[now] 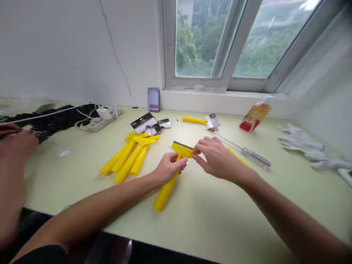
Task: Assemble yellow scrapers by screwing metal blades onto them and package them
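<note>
A yellow scraper (165, 191) with a dark strip along its head is held over the table, its handle slanting toward me. My left hand (169, 167) is closed around its neck just below the head. With thumb and fingers, my right hand (210, 155) pinches the right end of the scraper's head. Left of my hands lies a pile of several yellow scraper handles (129, 157). Another yellow piece (242, 158) sits partly hidden behind my right hand. Beyond that is a screwdriver (254, 156) with a clear handle.
Black-and-white packaging cards (144, 124) lie behind the pile. A yellow handle (194, 120) and a crumpled card (212, 121) are farther back. A drink bottle (254, 115), white gloves (302, 143), a phone (153, 99) and a power strip (103, 121) stand around. Another person's hand (19, 141) is at left.
</note>
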Available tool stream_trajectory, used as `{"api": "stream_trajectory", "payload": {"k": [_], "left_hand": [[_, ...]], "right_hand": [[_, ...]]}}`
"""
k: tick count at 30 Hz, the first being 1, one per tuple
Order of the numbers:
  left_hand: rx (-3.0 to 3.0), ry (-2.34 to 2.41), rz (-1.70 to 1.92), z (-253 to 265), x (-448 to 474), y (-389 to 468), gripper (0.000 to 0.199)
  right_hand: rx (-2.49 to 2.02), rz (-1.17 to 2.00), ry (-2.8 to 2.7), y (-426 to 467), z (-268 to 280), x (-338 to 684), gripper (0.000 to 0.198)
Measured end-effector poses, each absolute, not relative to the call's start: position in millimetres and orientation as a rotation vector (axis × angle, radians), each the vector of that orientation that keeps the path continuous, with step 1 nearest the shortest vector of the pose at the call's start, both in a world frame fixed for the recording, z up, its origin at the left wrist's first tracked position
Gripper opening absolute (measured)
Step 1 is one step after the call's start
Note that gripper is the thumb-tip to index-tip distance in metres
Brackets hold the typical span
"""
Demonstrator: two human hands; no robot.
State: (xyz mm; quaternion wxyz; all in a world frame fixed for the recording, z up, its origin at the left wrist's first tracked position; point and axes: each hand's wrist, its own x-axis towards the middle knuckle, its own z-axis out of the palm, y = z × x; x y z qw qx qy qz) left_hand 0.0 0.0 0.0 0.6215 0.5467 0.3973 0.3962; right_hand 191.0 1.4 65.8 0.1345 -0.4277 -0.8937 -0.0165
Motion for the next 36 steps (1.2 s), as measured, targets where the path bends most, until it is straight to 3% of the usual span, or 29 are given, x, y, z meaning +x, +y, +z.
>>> {"api": "stream_trajectory", "payload": {"k": [9, 19, 24, 30, 33, 36], "left_hand": [[1.287, 0.873, 0.874, 4.3, 0.0, -6.7, 0.035], [1.146, 0.757, 0.794, 6.4, 1.1, -6.0, 0.033], [1.039, 0.828, 0.808, 8.0, -2.6, -3.8, 0.033], [0.988, 0.869, 0.860, 4.7, -2.6, -1.0, 0.036], [1.000, 0.855, 0.873, 3.2, -2.2, -1.7, 0.035], [1.002, 0.852, 0.890, 3.5, -2.5, -2.3, 0.034]], "right_hand": [[-1.338, 0.396, -2.408, 9.6, 70.0, 194.4, 0.009], [-1.253, 0.867, -2.191, 28.7, 47.9, 201.8, 0.022], [-1.328, 0.725, -2.294, 34.4, 68.4, 226.3, 0.025], [-2.136, 0.358, -2.425, 63.7, 65.5, 307.7, 0.029], [-2.422, 0.330, -2.326, 74.6, 53.5, 339.6, 0.047], [-2.515, 0.415, -2.276, 78.0, 46.8, 354.0, 0.044]]}}
